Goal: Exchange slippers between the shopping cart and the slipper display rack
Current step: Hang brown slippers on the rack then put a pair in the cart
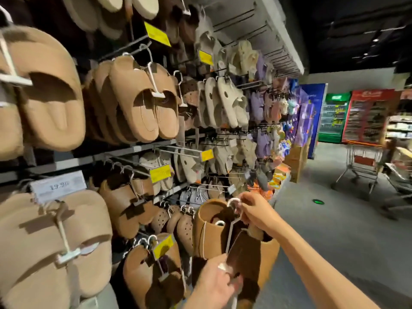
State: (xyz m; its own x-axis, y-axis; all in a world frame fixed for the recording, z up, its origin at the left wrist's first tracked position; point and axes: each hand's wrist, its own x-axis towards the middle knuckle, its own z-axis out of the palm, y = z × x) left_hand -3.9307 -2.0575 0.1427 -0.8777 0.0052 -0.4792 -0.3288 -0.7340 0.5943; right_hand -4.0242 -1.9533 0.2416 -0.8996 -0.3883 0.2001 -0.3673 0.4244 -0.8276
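A pair of tan slippers on a white plastic hanger hangs in front of the lower part of the slipper display rack. My right hand pinches the hanger's hook at the top. My left hand grips the hanger's lower end beside a dark brown slipper. The rack fills the left side with many brown, beige and purple slippers on pegs. A shopping cart stands far off at the right.
Yellow price tags stick out on peg ends. Grey floor opens to the right. Drink fridges stand at the back. A blurred person is near the carts.
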